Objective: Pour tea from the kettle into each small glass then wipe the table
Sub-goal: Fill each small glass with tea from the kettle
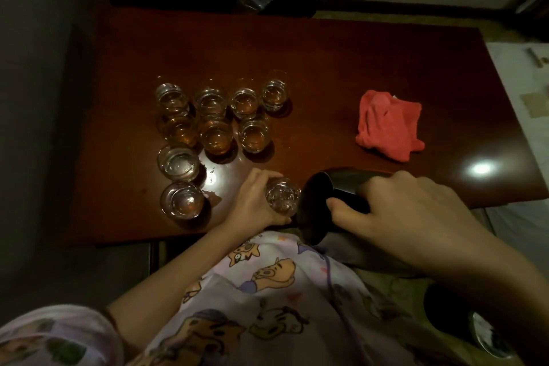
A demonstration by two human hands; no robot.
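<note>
The left hand (255, 202) is curling its fingers round a small glass (282, 196) near the lower middle of the frame, holding it at the near edge of the dark red-brown desk (326, 68). The right hand (410, 214) is gripping the dark kettle (320, 205), thumb and fingers wrapped about its body, and the kettle is lying tilted with its open mouth turned toward the held glass, just beside it; whether liquid is running cannot be told.

Left of centre, nine more glasses are standing on the desk. A back row of four (214, 99) is sitting above a row of three (215, 135), and these are showing amber tea. Two larger-looking glasses (179, 181) are standing one below the other at the left, nearest the left hand.

A crumpled pink cloth (389, 125) is lying on the desk at the right of the frame, well apart from the glasses. A bright spot of light is reflecting off the desk below the cloth. A patterned garment (267, 291) is filling the bottom of the frame.
</note>
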